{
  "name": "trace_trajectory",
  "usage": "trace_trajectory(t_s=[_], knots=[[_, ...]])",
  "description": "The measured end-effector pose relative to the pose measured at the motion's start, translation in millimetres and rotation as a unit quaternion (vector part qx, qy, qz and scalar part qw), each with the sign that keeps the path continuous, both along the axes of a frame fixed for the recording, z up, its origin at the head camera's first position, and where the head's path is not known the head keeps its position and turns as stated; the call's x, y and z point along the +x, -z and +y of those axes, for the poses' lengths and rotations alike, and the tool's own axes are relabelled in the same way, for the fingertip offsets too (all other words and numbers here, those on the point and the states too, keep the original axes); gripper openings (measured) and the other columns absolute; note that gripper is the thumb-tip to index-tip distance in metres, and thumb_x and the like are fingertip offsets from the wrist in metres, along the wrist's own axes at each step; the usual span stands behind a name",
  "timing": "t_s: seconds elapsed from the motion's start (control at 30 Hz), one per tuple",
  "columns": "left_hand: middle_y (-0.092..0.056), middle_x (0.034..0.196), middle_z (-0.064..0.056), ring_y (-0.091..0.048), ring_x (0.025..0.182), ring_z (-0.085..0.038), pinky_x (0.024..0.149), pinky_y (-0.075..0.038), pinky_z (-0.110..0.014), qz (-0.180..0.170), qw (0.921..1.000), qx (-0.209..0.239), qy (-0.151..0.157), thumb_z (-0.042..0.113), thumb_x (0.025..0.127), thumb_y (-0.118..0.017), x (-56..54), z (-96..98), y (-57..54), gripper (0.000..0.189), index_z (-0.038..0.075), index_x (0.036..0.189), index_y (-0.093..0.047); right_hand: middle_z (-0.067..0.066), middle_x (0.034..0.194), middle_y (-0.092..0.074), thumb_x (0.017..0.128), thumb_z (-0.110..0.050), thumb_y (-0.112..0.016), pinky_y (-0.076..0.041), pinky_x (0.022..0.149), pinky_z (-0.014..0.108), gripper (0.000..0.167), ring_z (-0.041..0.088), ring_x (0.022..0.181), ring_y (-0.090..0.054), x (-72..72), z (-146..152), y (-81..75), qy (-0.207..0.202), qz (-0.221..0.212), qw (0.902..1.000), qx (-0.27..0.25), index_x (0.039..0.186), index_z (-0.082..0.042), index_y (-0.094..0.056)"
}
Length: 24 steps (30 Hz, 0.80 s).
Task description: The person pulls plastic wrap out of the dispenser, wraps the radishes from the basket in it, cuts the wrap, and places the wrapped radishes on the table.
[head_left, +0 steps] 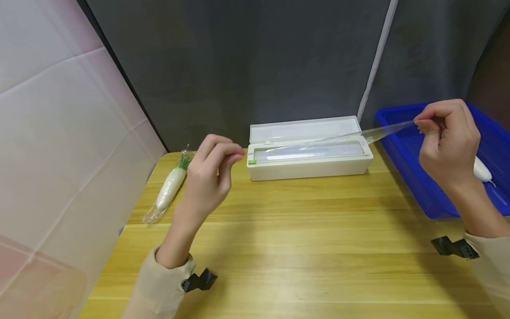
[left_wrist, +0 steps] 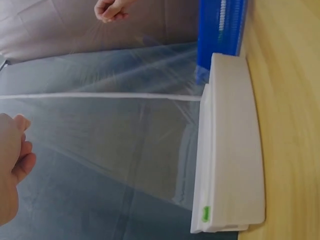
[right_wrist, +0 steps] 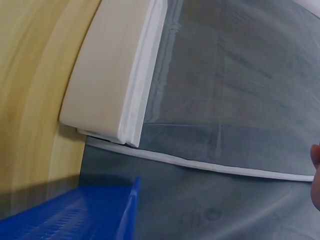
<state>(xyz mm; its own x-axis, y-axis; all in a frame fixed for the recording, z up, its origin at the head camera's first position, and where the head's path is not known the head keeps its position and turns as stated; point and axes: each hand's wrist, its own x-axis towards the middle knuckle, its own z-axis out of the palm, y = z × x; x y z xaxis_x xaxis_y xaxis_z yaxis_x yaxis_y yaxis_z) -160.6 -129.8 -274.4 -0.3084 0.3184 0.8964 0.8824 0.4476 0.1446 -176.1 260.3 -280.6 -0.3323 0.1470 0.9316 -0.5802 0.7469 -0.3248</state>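
Note:
A sheet of clear cling film [head_left: 382, 132] stretches up from a white cling film dispenser box [head_left: 311, 169], whose lid stands open at the back. My left hand [head_left: 209, 170] pinches one corner of the film just left of the box. Higher up and to the right, my right hand [head_left: 450, 137] pinches the other corner, above the blue basket. In the left wrist view the film spans the space between both hands and the box. A green slider [head_left: 252, 162] sits at the left end of the box's front edge.
A white radish [head_left: 171, 187] wrapped in film, with green leaf stubs, lies at the table's left. The blue basket [head_left: 418, 195] on the right holds another white radish [head_left: 482, 170]. A grey curtain [head_left: 239, 66] hangs behind the wooden table [head_left: 287, 248].

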Motion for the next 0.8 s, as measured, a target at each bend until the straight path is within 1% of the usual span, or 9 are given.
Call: trace_trajectory(t_s=[0.03, 0.17, 0.2, 0.27, 0.4, 0.47, 0.63, 0.73, 0.8], knots=[[-0.058, 0.09, -0.017, -0.056, 0.077, -0.028, 0.069, -0.042, -0.024, -0.001, 1.0, -0.006, 0.006, -0.007, 0.095, -0.063, 3.9, -0.5, 1.7, 0.004, -0.005, 0.093, -0.066, 0.03, 0.086, -0.055, 0.098, 0.005, -0.054, -0.032, 0.079, 0.009, 0.014, 0.015, 0.078, -0.051, 3.3, 0, 0.6, 0.001, 0.0, 1.0, 0.01, 0.089, 0.015, -0.054], [-0.06, 0.09, -0.015, -0.057, 0.076, -0.026, 0.066, -0.044, -0.025, 0.01, 0.9993, -0.024, 0.028, 0.005, 0.102, -0.057, 17.6, -1.7, 8.3, 0.015, -0.004, 0.093, -0.066, 0.031, 0.084, -0.055, 0.098, 0.008, -0.05, -0.03, 0.08, 0.009, 0.013, 0.036, 0.074, -0.049, 15.5, 3, 4.4, -0.004, 0.003, 0.9994, 0.033, 0.088, 0.015, -0.054], [-0.06, 0.09, -0.014, -0.057, 0.076, -0.025, 0.066, -0.045, -0.025, 0.016, 0.9989, -0.028, 0.033, 0.007, 0.103, -0.056, 20.5, -1.7, 9.7, 0.018, -0.004, 0.093, -0.066, 0.031, 0.083, -0.055, 0.098, 0.008, -0.05, -0.03, 0.08, 0.009, 0.013, 0.034, 0.075, -0.051, 18.2, 3, 5.7, -0.008, 0.004, 0.9994, 0.033, 0.087, 0.015, -0.054], [-0.061, 0.09, -0.013, -0.058, 0.076, -0.023, 0.066, -0.047, -0.025, 0.025, 0.9982, -0.034, 0.042, 0.009, 0.104, -0.055, 25.6, -1.3, 12.6, 0.02, -0.003, 0.093, -0.066, 0.03, 0.082, -0.055, 0.098, 0.007, -0.05, -0.031, 0.08, 0.008, 0.015, 0.02, 0.076, -0.053, 23.4, 6, 8.6, -0.013, 0.004, 0.9992, 0.038, 0.086, 0.014, -0.054], [-0.06, 0.09, -0.011, -0.057, 0.076, -0.02, 0.066, -0.048, -0.024, 0.025, 0.9972, -0.039, 0.059, 0.01, 0.105, -0.054, 33.1, -1.0, 19.8, 0.02, -0.002, 0.093, -0.067, 0.03, 0.081, -0.057, 0.101, 0.0, -0.051, -0.03, 0.077, 0.009, 0.021, -0.001, 0.084, -0.045, 33.4, 11, 15.7, -0.029, 0.0, 0.9979, 0.057, 0.084, 0.013, -0.055], [-0.06, 0.09, -0.01, -0.058, 0.076, -0.019, 0.067, -0.049, -0.023, 0.015, 0.9967, -0.042, 0.067, 0.01, 0.105, -0.054, 35.9, -1.6, 23.9, 0.021, -0.001, 0.093, -0.067, 0.029, 0.082, -0.057, 0.104, -0.009, -0.05, -0.028, 0.078, 0.009, 0.03, 0.003, 0.083, -0.044, 38.2, 14, 19.5, -0.036, -0.007, 0.9966, 0.074, 0.084, 0.013, -0.055], [-0.061, 0.092, -0.009, -0.058, 0.078, -0.018, 0.068, -0.049, -0.02, -0.016, 0.9938, -0.055, 0.096, 0.009, 0.105, -0.054, 41.5, -3.5, 35.0, 0.019, -0.001, 0.094, -0.066, 0.027, 0.084, -0.057, 0.109, -0.034, -0.044, -0.028, 0.079, 0.01, 0.053, 0.002, 0.084, -0.043, 46.2, 22, 29.4, -0.051, -0.033, 0.9923, 0.108, 0.085, 0.011, -0.056], [-0.061, 0.093, -0.008, -0.058, 0.079, -0.016, 0.069, -0.048, -0.018, -0.037, 0.9907, -0.065, 0.114, 0.01, 0.105, -0.053, 44.8, -4.1, 42.7, 0.019, 0.0, 0.096, -0.066, 0.025, 0.084, -0.057, 0.109, -0.038, -0.043, -0.026, 0.078, 0.011, 0.056, 0.002, 0.081, -0.04, 49.9, 25, 32.9, -0.062, -0.043, 0.9896, 0.123, 0.085, 0.011, -0.056], [-0.061, 0.094, -0.007, -0.058, 0.08, -0.015, 0.07, -0.049, -0.017, -0.05, 0.9881, -0.074, 0.125, 0.01, 0.105, -0.053, 46.7, -4.3, 48.3, 0.018, 0.0, 0.096, -0.065, 0.024, 0.081, -0.057, 0.108, -0.035, -0.046, -0.027, 0.078, 0.011, 0.054, -0.001, 0.081, -0.041, 51.9, 24, 34.1, -0.076, -0.038, 0.99, 0.113, 0.083, 0.011, -0.056]])
